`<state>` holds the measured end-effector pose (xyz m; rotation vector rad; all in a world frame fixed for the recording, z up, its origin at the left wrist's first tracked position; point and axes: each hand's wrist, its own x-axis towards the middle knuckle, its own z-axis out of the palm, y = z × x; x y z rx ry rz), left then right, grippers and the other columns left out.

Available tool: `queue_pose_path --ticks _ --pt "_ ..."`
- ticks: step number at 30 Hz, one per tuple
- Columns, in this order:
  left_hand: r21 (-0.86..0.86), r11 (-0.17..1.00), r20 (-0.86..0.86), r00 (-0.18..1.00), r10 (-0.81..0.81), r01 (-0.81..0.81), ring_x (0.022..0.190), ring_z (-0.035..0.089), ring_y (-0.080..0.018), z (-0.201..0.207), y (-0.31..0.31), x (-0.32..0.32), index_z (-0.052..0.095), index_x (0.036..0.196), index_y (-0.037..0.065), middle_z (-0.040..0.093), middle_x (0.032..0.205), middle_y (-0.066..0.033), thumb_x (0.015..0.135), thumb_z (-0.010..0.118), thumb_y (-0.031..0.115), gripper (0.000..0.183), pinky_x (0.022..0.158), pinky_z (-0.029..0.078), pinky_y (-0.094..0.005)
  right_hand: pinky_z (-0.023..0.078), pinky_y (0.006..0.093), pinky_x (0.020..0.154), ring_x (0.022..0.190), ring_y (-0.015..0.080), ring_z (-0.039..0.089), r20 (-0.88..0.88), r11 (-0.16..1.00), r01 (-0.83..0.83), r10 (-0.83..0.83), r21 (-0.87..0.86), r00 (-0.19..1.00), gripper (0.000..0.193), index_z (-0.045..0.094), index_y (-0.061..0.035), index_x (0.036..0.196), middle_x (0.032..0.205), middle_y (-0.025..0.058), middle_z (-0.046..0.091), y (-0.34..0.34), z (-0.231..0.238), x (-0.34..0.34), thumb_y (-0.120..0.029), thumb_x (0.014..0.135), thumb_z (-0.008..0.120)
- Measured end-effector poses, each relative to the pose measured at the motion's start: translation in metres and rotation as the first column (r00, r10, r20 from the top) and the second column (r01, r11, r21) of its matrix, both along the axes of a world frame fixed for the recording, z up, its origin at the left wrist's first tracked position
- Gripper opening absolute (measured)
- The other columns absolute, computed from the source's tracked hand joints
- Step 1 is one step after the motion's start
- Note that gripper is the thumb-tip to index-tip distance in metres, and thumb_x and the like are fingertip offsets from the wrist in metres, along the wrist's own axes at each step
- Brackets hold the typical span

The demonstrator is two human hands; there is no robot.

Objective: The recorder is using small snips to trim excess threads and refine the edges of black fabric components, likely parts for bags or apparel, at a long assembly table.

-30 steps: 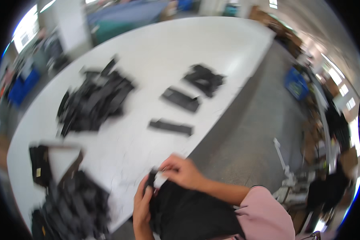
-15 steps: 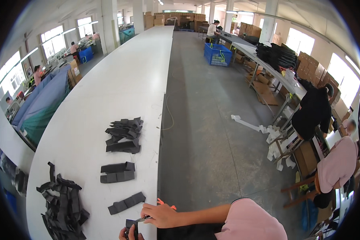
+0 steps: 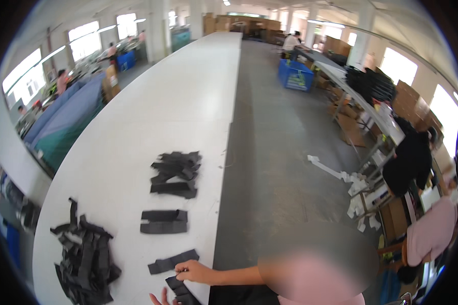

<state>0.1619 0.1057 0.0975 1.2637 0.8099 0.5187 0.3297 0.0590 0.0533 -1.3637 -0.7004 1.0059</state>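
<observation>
My right hand [image 3: 196,272] is closed at the upper end of a dark grey fabric strip [image 3: 182,291], its fingertips pinching there. Fingers of my left hand [image 3: 164,297] stand apart at the bottom edge, close to that strip's left side; the rest of this hand is cut off. Just beyond lies another flat dark strip [image 3: 172,261], slanting on the white table. Farther up are a pair of folded strips [image 3: 164,222] side by side and a loose stack of strips [image 3: 175,173]. No scissors can be made out in my right hand now.
A large tangled heap of dark strips [image 3: 89,259] covers the table's near left. The long white table [image 3: 183,91] ends along the aisle at right. A blue crate [image 3: 295,75], crumpled white strip material [image 3: 359,193] and a seated person in pink [image 3: 432,229] are across the aisle.
The near strip, earlier folded upright in my left fingers, now hangs lengthwise from my right hand. My left fingers have spread. The scissor blades and orange handles no longer show. The view has shifted.
</observation>
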Motion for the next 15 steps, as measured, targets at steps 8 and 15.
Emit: queue_pose_path --ticks 8,15 --pt "-0.493 0.87 0.207 0.969 0.134 -0.015 0.092 0.064 -0.0266 -0.009 0.008 -0.024 0.041 0.126 -0.005 0.06 0.106 -0.0193 0.093 0.05 0.019 0.042 0.082 0.053 -0.0366 0.033 0.0187 0.045 0.053 0.0027 0.043 -0.509 0.96 -0.28 0.232 -0.019 0.829 0.01 0.058 -0.0043 0.08 0.066 -0.0021 0.052 0.049 0.03 -0.015 -0.014 0.083 0.059" --pt "-0.495 0.773 0.162 0.832 0.53 -0.396 0.077 0.064 -0.0224 -0.005 -0.02 -0.061 0.037 0.122 -0.001 0.06 0.103 -0.0214 0.097 0.043 0.019 0.032 0.068 0.053 -0.0294 0.041 0.0239 0.054 0.063 0.01 0.051 0.478 0.929 -0.335 0.226 0.156 0.849 0.027 0.057 -0.0059 0.102 0.079 0.0036 0.053 0.06 0.012 -0.046 -0.009 0.078 0.069"
